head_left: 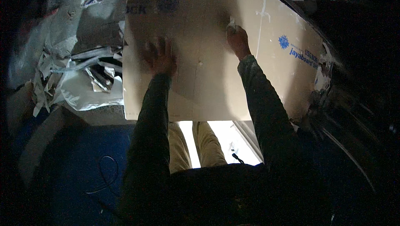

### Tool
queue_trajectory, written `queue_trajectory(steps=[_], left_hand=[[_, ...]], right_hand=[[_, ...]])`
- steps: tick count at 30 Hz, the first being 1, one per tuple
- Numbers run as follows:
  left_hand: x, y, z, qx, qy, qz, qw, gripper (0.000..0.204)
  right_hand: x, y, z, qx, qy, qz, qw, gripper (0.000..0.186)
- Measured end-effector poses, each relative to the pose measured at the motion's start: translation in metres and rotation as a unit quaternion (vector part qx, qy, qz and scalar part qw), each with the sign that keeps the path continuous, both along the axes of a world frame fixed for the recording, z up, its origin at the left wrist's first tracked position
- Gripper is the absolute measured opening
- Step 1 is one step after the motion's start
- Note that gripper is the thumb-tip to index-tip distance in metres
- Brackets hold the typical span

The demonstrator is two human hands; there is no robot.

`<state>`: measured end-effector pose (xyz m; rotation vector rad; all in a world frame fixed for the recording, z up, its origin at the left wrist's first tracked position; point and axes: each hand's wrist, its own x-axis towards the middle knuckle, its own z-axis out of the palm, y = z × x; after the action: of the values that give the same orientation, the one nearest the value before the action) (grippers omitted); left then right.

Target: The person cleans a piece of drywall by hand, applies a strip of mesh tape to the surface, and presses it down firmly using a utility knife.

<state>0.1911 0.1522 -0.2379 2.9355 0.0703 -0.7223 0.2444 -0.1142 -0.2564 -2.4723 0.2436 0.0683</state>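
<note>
A large brown plasterboard sheet (200,88) with blue printing fills the upper middle of the head view. My left hand (161,57) lies against its left part, fingers spread and nothing in them. Farther right, my right hand (238,40) is closed at the board's face. A small pale tip (232,21) pokes out above its fingers; what kind of thing it is, I cannot make out. A whitish streak (262,13) runs down the board to the right of that hand. Dark sleeves cover both my forearms.
Left of the board, a white sack (85,90) lies among torn scraps and strips (100,55). A thin cable (109,172) loops over a dark blue surface at lower left. Under the board's near edge, my legs (206,142) show against a bright white area. The right side is very dark.
</note>
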Motion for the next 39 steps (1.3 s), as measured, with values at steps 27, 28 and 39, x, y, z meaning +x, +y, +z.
queue_trajectory(steps=[27,28,39], left_hand=[[-0.006,0.001,0.007,-0.060,-0.011,0.030,0.998,0.061],[-0.004,-0.004,0.006,-0.071,-0.019,0.022,0.997,0.061],[-0.008,0.003,0.005,-0.045,-0.013,0.015,0.999,0.062]], right_hand=[[0.203,-0.045,0.020,-0.294,0.038,0.146,0.944,0.032],[0.210,-0.067,0.004,-0.351,-0.018,0.219,0.910,0.032],[0.203,-0.038,0.005,-0.213,-0.056,0.123,0.968,0.033]])
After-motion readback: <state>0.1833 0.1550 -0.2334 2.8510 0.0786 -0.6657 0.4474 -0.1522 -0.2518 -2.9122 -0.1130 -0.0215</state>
